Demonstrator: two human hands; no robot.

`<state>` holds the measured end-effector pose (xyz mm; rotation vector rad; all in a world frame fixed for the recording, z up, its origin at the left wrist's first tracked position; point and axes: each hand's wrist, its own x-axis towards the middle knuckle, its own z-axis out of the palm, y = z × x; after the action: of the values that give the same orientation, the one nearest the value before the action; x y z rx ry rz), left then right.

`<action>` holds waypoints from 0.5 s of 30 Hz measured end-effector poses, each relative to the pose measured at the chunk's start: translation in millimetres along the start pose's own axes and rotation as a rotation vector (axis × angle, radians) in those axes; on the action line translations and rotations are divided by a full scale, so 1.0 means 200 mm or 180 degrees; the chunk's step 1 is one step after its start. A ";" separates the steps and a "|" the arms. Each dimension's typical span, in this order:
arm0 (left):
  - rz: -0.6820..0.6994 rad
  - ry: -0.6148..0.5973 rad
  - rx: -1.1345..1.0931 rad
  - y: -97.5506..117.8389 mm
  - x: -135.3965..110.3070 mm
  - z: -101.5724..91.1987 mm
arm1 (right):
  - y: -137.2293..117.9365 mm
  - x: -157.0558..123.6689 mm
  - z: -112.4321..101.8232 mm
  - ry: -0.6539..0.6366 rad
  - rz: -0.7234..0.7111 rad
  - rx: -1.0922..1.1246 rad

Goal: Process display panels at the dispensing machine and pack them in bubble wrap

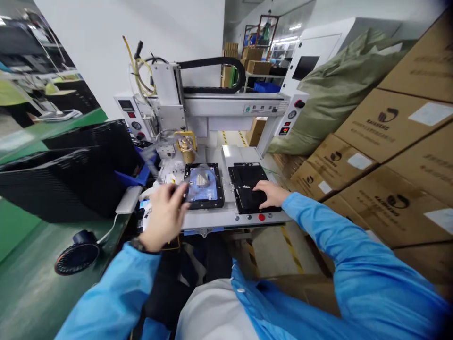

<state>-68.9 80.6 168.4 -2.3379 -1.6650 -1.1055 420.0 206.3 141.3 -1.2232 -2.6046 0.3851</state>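
Observation:
My left hand (164, 217) is raised at the near left corner of the left fixture, its thumb and fingers drawn together. A blurred, see-through sheet-like thing (203, 177) shows beyond the fingertips; how they hold it is hard to see. Under it lies a blue gridded plate (210, 190) in a black frame (220, 200). On the right fixture (238, 172), my right hand (271, 192) curls thumb and fingers over the right side of a flat black panel (247, 197). A brass-coloured cylinder (187, 153) on the machine head stands behind the left fixture.
The white gantry machine (219, 106) spans behind both fixtures. A red button (261, 217) sits on its front edge. Stacked black trays (63, 184), a blue bin (136, 174) and a small black fan (78, 255) are at left. Cartons (385, 189) and a green sack (325, 89) stand right.

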 end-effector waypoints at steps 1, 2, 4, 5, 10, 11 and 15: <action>0.0149 -0.0205 -0.0098 0.12 -0.02 0.16 | 0.03 -0.04 -0.03 0.0194 0.0054 0.0029; 0.0281 -0.0387 -0.0183 0.23 -0.03 0.31 | 0.05 -0.09 -0.06 0.0381 0.0153 0.0046; 0.0543 -0.0708 -0.0316 0.43 0.00 0.58 | 0.09 -0.21 -0.11 0.0717 0.0434 0.0082; 0.0649 -0.0837 -0.0365 0.51 0.04 0.69 | 0.10 -0.27 -0.13 0.0854 0.0596 0.0119; 0.0896 -0.1320 -0.0499 0.78 0.25 0.98 | 0.12 -0.55 -0.08 0.1126 0.1352 0.0279; 0.0904 -0.1349 -0.0513 0.80 0.27 1.00 | 0.13 -0.60 -0.04 0.1149 0.1462 0.0248; 0.0927 -0.1337 -0.0559 0.81 0.29 1.04 | 0.16 -0.76 0.13 0.1502 0.2024 0.0014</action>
<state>182.8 151.9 103.5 -2.9693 -1.2979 -0.7723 529.0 104.7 90.9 -1.8601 -1.7871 0.1723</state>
